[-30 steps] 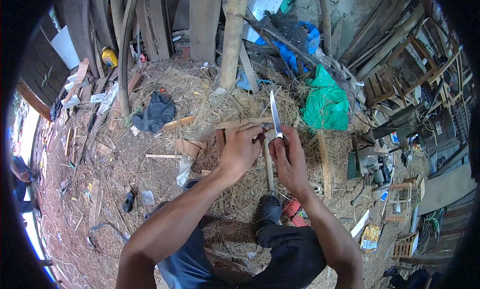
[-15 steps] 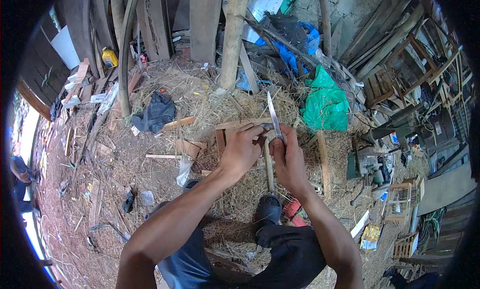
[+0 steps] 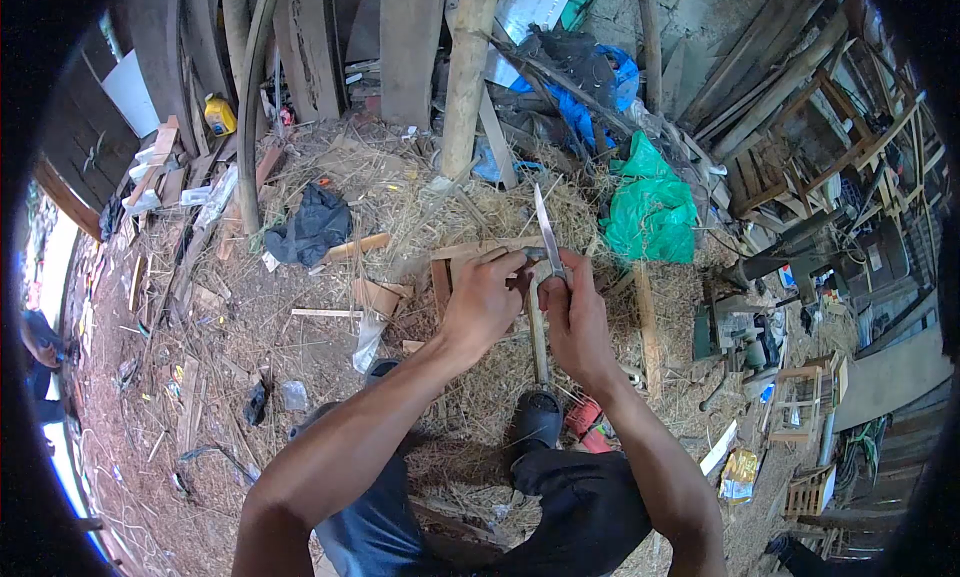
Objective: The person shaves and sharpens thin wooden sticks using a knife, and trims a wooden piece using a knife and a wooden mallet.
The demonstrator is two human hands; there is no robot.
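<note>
My right hand point(image 3: 577, 322) is closed round the handle of a knife point(image 3: 546, 227), whose bare blade points up and away from me. Pinched in the fingers of my left hand point(image 3: 484, 297) is a small grey piece point(image 3: 536, 252), close against the lower part of the blade. Most of that piece is hidden by my fingers, and its kind does not show. Both hands are held together in front of me, above the straw-littered ground. Below them a narrow wooden stick point(image 3: 539, 342) runs toward my dark shoe point(image 3: 535, 422).
A green plastic bag point(image 3: 650, 212) lies beyond my right hand, a black plastic bag point(image 3: 312, 224) to the left. A wooden post point(image 3: 466, 87) stands ahead. Near my shoe is a red tool point(image 3: 588, 424). Part of another person point(image 3: 40, 347) shows at the left edge.
My hands, the knife and the grey piece stay almost in place. At the left edge the other person has shifted slightly.
</note>
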